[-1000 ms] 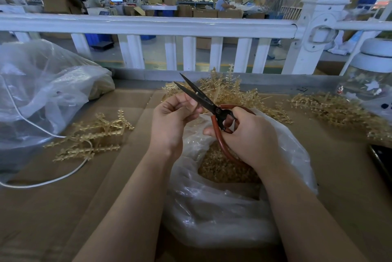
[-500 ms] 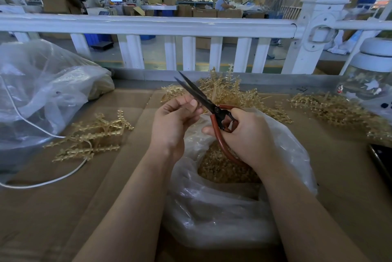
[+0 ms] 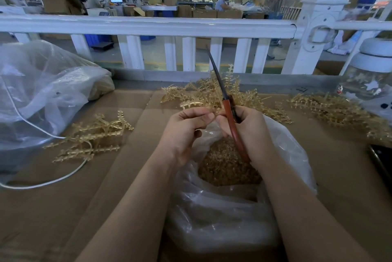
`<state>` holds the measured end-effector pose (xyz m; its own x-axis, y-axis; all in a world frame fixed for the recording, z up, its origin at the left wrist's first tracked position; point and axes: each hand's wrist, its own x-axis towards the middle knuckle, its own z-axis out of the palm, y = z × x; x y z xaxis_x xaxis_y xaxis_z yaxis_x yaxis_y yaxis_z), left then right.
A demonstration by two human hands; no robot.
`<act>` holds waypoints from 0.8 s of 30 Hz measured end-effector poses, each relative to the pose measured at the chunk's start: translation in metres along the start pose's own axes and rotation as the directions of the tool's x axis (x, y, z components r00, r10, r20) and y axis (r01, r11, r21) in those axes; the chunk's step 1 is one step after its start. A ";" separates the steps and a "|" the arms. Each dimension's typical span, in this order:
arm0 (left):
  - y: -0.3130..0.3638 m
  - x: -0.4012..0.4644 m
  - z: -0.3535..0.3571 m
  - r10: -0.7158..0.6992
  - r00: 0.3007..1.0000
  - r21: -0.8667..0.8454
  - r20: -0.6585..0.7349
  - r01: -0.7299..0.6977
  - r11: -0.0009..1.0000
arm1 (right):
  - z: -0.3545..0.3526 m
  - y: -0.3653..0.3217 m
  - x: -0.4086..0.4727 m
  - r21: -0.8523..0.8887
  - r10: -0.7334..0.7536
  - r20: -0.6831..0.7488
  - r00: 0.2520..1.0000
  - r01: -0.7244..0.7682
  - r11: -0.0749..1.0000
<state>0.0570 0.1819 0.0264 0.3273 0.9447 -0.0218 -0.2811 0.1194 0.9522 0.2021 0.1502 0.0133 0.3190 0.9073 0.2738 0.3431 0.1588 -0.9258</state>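
The right grip (image 3: 252,134) is grasping the scissors (image 3: 227,111) by their red handles, with the fingers curling round them. The blades are lying together and pointing up and away from it, toward the railing (image 3: 148,26). The left grip (image 3: 184,132) is hovering just beside the right one and pinching a gold sprig (image 3: 191,104) between thumb and forefinger. The sprig is sticking out above its knuckles, just left of the scissors' handles. Directly beneath both grips an open bag (image 3: 233,215) is sitting on the tabletop (image 3: 63,208), holding a heap of gold bits (image 3: 224,166). Just beyond the grips the far pile (image 3: 199,92) is lying. The left pile (image 3: 91,134) is lying well out from the left grip, and the right pile (image 3: 339,111) well out from the right grip. Past the left pile a big sack (image 3: 42,92) is slumping, with a white cord (image 3: 42,132) trailing across it
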 end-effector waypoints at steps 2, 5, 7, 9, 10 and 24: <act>0.001 0.001 -0.001 0.035 0.999 0.028 -0.013 -0.035 0.999 | 0.000 0.000 -0.001 -0.034 -0.029 -0.025 0.999 0.029 0.999; 0.003 0.001 -0.002 0.065 0.998 0.037 -0.012 -0.065 0.997 | 0.001 0.002 0.000 -0.061 -0.055 -0.050 0.997 0.052 0.997; 0.003 0.001 -0.002 0.091 0.995 0.058 -0.036 -0.088 0.994 | 0.002 0.002 0.000 -0.087 -0.063 -0.058 0.996 0.058 0.995; 0.001 0.002 -0.002 0.123 0.989 0.069 -0.078 -0.118 0.991 | 0.003 0.004 0.001 -0.112 -0.072 -0.068 0.995 0.064 0.992; 0.001 0.002 -0.002 0.141 0.985 0.076 -0.099 -0.133 0.988 | 0.004 0.004 0.001 -0.123 -0.077 -0.076 0.994 0.067 0.990; 0.001 0.003 -0.006 0.036 0.989 -0.122 -0.140 -0.054 0.991 | 0.001 0.006 -0.002 -0.283 -0.162 -0.057 0.985 0.140 0.949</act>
<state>0.0522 0.1871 0.0258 0.1870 0.9819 -0.0296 -0.4059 0.1046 0.9079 0.2023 0.1502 0.0068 0.3091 0.8458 0.4348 0.6203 0.1673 -0.7663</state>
